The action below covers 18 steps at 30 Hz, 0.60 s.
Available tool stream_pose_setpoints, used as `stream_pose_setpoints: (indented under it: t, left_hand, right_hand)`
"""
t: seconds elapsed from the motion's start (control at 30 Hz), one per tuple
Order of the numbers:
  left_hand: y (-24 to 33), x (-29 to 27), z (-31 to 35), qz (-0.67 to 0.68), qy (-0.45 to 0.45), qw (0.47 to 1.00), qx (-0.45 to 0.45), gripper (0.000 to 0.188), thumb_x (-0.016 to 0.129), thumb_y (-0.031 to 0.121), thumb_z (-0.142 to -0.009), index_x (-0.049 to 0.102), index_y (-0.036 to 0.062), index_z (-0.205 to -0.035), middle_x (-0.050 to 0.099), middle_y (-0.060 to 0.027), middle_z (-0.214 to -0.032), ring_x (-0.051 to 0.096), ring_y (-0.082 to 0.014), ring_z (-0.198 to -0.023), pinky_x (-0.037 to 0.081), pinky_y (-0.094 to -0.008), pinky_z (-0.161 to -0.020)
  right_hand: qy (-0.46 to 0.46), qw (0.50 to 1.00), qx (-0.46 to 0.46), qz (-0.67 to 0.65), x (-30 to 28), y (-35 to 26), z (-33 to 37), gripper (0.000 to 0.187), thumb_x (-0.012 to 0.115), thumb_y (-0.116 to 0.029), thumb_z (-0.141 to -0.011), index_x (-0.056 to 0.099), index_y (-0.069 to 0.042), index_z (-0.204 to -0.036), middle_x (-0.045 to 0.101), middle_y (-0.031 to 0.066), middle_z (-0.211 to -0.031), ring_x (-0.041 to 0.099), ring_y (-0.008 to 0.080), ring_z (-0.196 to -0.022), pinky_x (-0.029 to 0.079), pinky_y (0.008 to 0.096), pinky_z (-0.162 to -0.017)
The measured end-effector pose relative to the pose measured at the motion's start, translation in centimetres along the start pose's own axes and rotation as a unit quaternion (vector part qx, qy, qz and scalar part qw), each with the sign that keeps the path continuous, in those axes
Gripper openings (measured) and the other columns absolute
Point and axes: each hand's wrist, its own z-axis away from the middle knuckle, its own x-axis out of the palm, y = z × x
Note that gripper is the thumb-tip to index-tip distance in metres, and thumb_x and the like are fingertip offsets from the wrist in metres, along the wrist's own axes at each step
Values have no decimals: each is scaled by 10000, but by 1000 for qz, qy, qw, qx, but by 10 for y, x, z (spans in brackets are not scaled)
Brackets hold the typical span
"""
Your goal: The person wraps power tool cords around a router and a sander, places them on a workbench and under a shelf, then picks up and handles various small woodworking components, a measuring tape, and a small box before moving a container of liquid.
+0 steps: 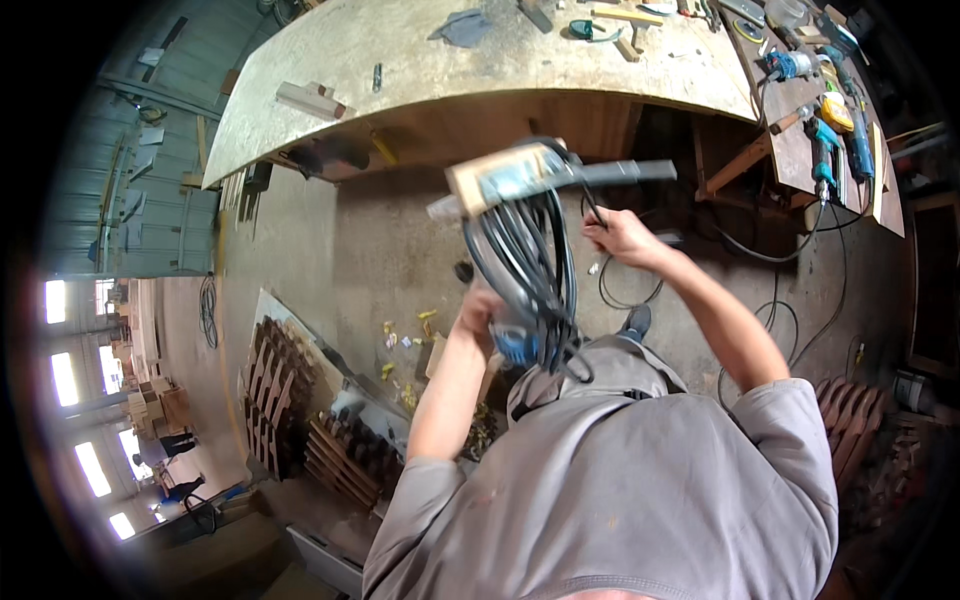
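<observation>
In front of my body, a thick bundle of black cable (540,265) is looped lengthwise over a blue-bodied tool (515,345), probably a power tool; motion blurs its exact kind. At the bundle's far end are a pale wooden block (480,182) and a long grey bar (625,172) pointing right. My left hand (482,308) is closed on the tool's left side, its fingers partly smeared and hidden. To the right of the bundle, my right hand (622,240) pinches a strand of the cable, which runs up to the bundle.
A worktable (420,60) stands ahead, with a grey cloth (462,28) and wood offcuts on it. Several corded power tools crowd a side table (795,155) at right. Cables trail on the floor at right. Stacked shaped wooden parts (270,390) stand at lower left.
</observation>
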Motion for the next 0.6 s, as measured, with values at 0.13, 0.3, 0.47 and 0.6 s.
stream_pose_setpoints:
  t: [0.13,0.3,0.47,0.6]
  left_hand:
    - [5,13,-16,30,73,992,101,562,706,209,-640,565,-16,-1134,676,-149,-992,686,-281,-845,605,-415,-763]
    - [17,0,-29,7,130,982,133,554,691,292,-659,583,-15,-1108,679,-124,-949,677,-240,-823,586,-364,-774]
    - [12,-8,-24,-8,156,977,144,567,717,323,-661,574,-2,-1103,666,-112,-944,667,-235,-819,588,-356,-759]
    - [7,-9,-25,16,114,982,150,589,722,332,-659,564,4,-1122,663,-116,-975,665,-248,-841,590,-379,-765]
  right_hand:
    - [-55,970,-22,-237,19,-17,30,154,596,-169,-939,542,-30,-901,602,17,-862,536,99,-815,462,271,-723]
    - [-126,931,98,-327,4,-36,65,156,562,-205,-962,525,-54,-951,635,52,-896,624,146,-886,515,303,-811]
    - [-14,796,68,-601,11,-14,76,191,582,-156,-943,559,-23,-1078,644,51,-850,630,151,-820,533,286,-760]
    - [-93,967,96,-219,24,4,96,105,614,-68,-902,630,-58,-1005,655,-9,-872,553,98,-759,469,310,-692]
